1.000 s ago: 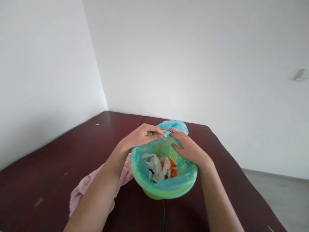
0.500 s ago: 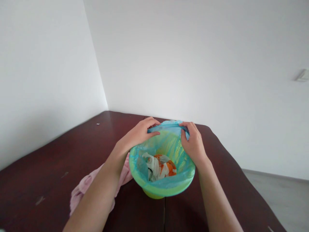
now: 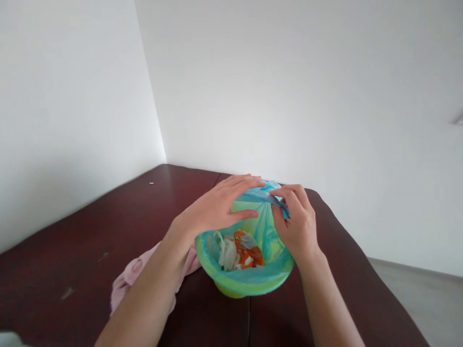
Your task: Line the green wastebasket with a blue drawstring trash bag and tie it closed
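Observation:
A yellow-green trash bin [image 3: 237, 292] stands on the dark red table, lined with a thin blue garbage bag [image 3: 265, 275]. Inside lie crumpled white plastic [image 3: 227, 254] and an orange-and-clear wrapper [image 3: 249, 250]. My right hand [image 3: 297, 219] pinches a gathered fold of the bag at the far right of the rim. Over the far left of the rim is my left hand [image 3: 217, 205], its fingers stretched out and the thumb apart, close to the bag's edge. Whether its fingertips touch the bag I cannot tell.
A pink cloth [image 3: 135, 270] lies on the table [image 3: 79, 241] left of the bin, partly behind my left forearm. White walls [image 3: 271, 86] meet at the table's far corner. A small white scrap [image 3: 151, 183] sits near the back left. Pale floor [image 3: 415, 289] shows at right.
My left hand has let go of the bag's edge, spread its fingers and moved right across the rim. My right hand still pinches the bag, its fold now more gathered. The view has shifted slightly.

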{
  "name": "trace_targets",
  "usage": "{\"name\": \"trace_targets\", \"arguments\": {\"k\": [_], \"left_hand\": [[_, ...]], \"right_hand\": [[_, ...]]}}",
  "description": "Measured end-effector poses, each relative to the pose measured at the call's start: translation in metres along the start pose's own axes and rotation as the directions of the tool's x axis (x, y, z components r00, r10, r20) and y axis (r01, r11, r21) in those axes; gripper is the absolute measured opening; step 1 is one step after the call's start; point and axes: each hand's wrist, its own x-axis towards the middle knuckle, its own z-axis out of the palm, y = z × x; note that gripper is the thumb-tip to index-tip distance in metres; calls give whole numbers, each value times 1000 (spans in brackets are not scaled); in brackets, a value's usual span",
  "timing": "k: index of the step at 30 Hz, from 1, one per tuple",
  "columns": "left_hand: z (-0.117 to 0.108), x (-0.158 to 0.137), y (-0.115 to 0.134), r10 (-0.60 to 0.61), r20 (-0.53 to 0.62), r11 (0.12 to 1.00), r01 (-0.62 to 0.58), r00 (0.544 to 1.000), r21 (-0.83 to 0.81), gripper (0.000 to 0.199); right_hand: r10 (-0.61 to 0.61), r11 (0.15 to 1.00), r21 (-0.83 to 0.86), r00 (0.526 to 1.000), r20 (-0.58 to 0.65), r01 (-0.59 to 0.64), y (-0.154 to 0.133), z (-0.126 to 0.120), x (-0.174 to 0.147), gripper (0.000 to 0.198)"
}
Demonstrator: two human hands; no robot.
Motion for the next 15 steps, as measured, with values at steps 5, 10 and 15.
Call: {"name": "trace_targets", "arguments": {"k": [5,10,15], "left_hand": [[8,1,3,-18,60,998,15,998,57,22],[-3,0,3,-100,-9,983,101,995,152,12],[-25,-9,16,-137,-102,983,148,985,111,49]], "right_hand": [[-10,1000,22,994,108,8,-12,-3,-3,17],[99,994,-60,991,91,-94,-19,-12,-1,24],[233,972,-4,969,-83,-234,-17,-25,0,33]]}}
